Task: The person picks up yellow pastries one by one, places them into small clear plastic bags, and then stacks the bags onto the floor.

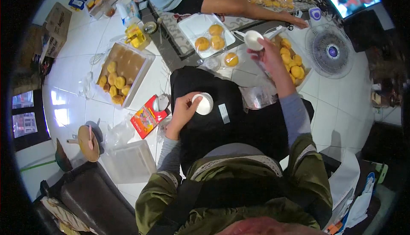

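Note:
My left hand [187, 108] grips a stack of white fluted paper baking cups [205, 104] above my black-clad lap. Raised further out on the right, my right hand [267, 54] holds a white paper baking cup [254, 40] by its edge. Left of that hand, a round yellow cake [231, 59] in clear plastic is on the floor. Beyond it stands a white tray [189, 27] bearing several yellow cakes [217, 42] in clear wrap. A packet of clear plastic bags [258, 97] rests against my right leg.
Boxes of unwrapped cakes stand at left [141, 75] and right [307, 75]. A red-yellow carton [149, 116] lies by my left arm, near a clear plastic container [129, 163]. A fan [331, 52] stands far right. Another person's leg [243, 7] stretches across the patterned mat [169, 20].

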{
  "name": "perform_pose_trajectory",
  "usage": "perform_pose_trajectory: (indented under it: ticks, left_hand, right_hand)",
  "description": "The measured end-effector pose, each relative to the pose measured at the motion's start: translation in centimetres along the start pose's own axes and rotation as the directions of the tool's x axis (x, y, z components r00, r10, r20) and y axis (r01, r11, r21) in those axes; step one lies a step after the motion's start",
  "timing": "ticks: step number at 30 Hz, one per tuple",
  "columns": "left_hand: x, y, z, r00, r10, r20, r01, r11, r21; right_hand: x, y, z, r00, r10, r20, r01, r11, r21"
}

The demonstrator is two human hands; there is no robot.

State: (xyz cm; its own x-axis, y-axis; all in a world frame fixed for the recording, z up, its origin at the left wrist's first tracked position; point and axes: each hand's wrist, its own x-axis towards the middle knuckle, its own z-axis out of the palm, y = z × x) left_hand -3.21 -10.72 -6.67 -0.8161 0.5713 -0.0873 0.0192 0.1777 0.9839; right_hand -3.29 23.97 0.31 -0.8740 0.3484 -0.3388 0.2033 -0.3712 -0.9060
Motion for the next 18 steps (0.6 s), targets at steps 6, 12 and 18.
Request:
perform_pose_trajectory:
  ticks: [6, 12, 18]
  left_hand:
    - [-0.1, 0.6, -0.4, 0.991, 0.105, 0.084, -0.110, 0.992, 0.066]
    - [0.1, -0.1, -2.4, 0.998, 0.012, 0.054, -0.014, 0.999, 0.036]
    - [-0.1, -2.6, -2.6, 0.980, 0.196, 0.040, -0.200, 0.973, 0.113]
  right_hand:
    - [7.3, -2.4, 8.3, 0.986, -0.149, 0.078, 0.168, 0.835, -0.525]
    - [13.4, -2.9, 17.6, 0.964, -0.068, 0.258, 0.220, 0.750, -0.624]
    - [18.0, -2.6, 25.2, 0.928, -0.005, 0.371, 0.210, 0.832, -0.513]
